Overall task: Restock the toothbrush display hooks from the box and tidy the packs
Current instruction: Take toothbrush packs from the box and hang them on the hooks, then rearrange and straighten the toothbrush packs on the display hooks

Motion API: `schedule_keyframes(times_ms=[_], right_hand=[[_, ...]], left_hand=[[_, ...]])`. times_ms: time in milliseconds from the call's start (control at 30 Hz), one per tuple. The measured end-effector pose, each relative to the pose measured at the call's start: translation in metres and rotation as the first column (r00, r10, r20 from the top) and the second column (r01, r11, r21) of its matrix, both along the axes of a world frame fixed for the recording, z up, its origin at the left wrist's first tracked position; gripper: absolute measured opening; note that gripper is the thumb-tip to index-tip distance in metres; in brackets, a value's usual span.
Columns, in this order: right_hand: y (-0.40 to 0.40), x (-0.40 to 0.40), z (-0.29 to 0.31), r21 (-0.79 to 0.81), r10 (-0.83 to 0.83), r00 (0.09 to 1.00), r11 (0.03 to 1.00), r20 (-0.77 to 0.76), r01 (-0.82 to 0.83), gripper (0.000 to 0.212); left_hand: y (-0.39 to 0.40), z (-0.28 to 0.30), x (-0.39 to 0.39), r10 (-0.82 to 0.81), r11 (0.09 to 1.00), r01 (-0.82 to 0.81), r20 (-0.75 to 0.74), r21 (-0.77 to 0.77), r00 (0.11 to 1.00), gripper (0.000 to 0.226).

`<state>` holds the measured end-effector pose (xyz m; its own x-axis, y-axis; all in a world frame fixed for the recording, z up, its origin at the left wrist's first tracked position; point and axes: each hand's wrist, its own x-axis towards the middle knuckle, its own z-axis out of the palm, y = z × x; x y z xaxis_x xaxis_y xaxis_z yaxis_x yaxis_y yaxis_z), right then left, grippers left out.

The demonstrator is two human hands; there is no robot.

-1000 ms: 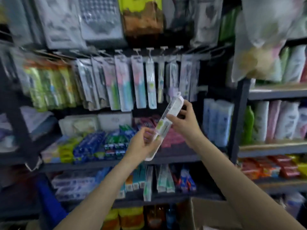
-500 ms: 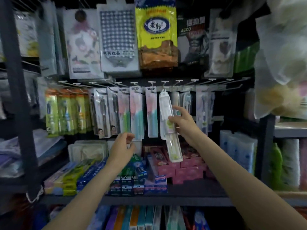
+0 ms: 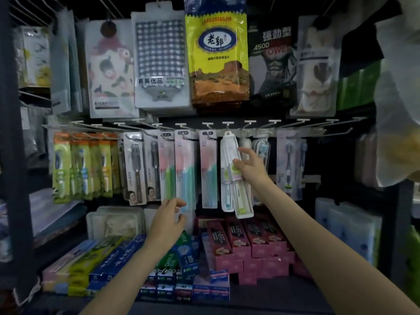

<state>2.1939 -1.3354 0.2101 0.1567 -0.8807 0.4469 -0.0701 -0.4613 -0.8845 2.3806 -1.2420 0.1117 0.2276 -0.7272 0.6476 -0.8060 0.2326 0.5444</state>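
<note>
A white toothbrush case pack (image 3: 229, 153) hangs from a hook (image 3: 227, 126) in the middle of the display rail, with a second white case (image 3: 244, 202) slanting out below it. My right hand (image 3: 248, 165) pinches the white pack at mid-height, thumb on its front. My left hand (image 3: 169, 220) floats lower left with loosely curled fingers, holding nothing, just under a pink-and-teal toothbrush pack (image 3: 185, 169). More toothbrush packs fill the hooks to the left and right. The box is out of view.
Towel and cloth packs hang above the rail. Toothpaste boxes (image 3: 238, 242) are stacked on the shelf below my hands. A dark shelf post (image 3: 13, 155) stands at the left, a plastic bag (image 3: 397, 110) hangs at the right. Bare hooks (image 3: 302, 123) stick out right of centre.
The white pack went from both hands up onto the middle hook. My left hand let go and dropped to the lower left; my right hand stays on the pack.
</note>
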Motion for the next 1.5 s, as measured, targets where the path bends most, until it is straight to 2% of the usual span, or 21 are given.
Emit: schedule_keyframes(times_ms=[100, 233, 300, 367, 433, 500, 567, 633, 767, 867, 967, 1033, 1200, 1267, 1433, 1500], right_hand=[[-0.005, 0.002, 0.001, 0.035, -0.041, 0.999, 0.999, 0.013, 0.041, 0.034], [-0.004, 0.009, -0.015, 0.019, -0.117, 0.985, 0.993, -0.124, 0.121, 0.037], [0.001, 0.014, -0.034, -0.011, -0.215, 0.959, 0.976, -0.185, 0.217, 0.037], [0.014, 0.025, -0.058, -0.085, -0.251, 0.952, 0.967, -0.178, 0.239, 0.032], [0.039, 0.043, -0.087, -0.137, -0.185, 0.964, 0.977, -0.19, 0.161, 0.028], [0.076, 0.075, -0.126, -0.106, -0.046, 0.96, 0.994, -0.277, 0.017, 0.028], [0.12, 0.12, -0.173, -0.053, 0.126, 0.913, 0.986, -0.389, -0.159, 0.028], [0.175, 0.166, -0.228, 0.087, 0.335, 0.787, 0.936, -0.518, -0.341, 0.031], [0.306, 0.238, -0.357, 0.339, 0.595, 0.381, 0.759, -0.708, -0.556, 0.041], [0.403, 0.259, -0.459, 0.475, 0.621, 0.03, 0.628, -0.783, -0.616, 0.045], [0.49, 0.257, -0.566, 0.585, 0.621, -0.194, 0.521, -0.759, -0.621, 0.043], [0.539, 0.25, -0.646, 0.674, 0.628, -0.333, 0.441, -0.703, -0.593, 0.046], [0.638, 0.244, -0.861, 0.777, 0.623, -0.493, 0.334, -0.607, -0.534, 0.049], [0.678, 0.244, -0.946, 0.796, 0.632, -0.514, 0.308, -0.58, -0.521, 0.052], [0.795, 0.239, -1.145, 0.725, 0.574, -0.52, 0.203, -0.633, -0.658, 0.069], [0.842, 0.231, -1.208, 0.677, 0.542, -0.514, 0.146, -0.665, -0.721, 0.077]], left_hand=[[-0.004, -0.005, -0.001, 0.013, 1.0, -0.013, 0.005, 0.017, 1.0, 0.021], [-0.005, -0.013, 0.002, 0.032, 0.999, -0.032, 0.008, 0.037, 0.999, 0.019], [0.001, -0.023, 0.006, 0.065, 0.997, -0.064, -0.017, 0.048, 0.998, 0.02], [0.018, -0.039, 0.015, 0.109, 0.992, -0.104, -0.065, 0.072, 0.992, 0.02], [0.047, -0.061, 0.029, 0.178, 0.982, -0.171, -0.111, 0.077, 0.978, 0.02], [0.091, -0.093, 0.047, 0.26, 0.966, -0.254, -0.184, 0.059, 0.948, 0.02], [0.148, -0.133, 0.067, 0.379, 0.925, -0.373, -0.269, 0.076, 0.885, 0.022], [0.214, -0.177, 0.086, 0.518, 0.854, -0.503, -0.317, 0.134, 0.795, 0.024], [0.371, -0.284, 0.102, 0.788, 0.616, -0.682, -0.323, 0.394, 0.524, 0.025], [0.484, -0.376, 0.086, 0.896, 0.44, -0.677, -0.337, 0.59, 0.288, 0.029], [0.588, -0.474, 0.061, 0.963, 0.249, -0.595, -0.259, 0.764, 0.07, 0.026], [0.645, -0.544, 0.044, 0.972, 0.167, -0.506, -0.229, 0.846, -0.061, 0.026], [0.745, -0.737, 0.014, 0.929, 0.08, -0.349, -0.197, 0.934, -0.314, 0.024], [0.778, -0.809, 0.005, 0.906, 0.021, -0.285, -0.139, 0.958, -0.4, 0.03], [0.849, -0.951, -0.007, 0.893, -0.113, -0.332, -0.051, 0.936, -0.448, 0.031], [0.867, -0.996, -0.003, 0.891, -0.129, -0.388, -0.065, 0.913, -0.45, 0.031]])
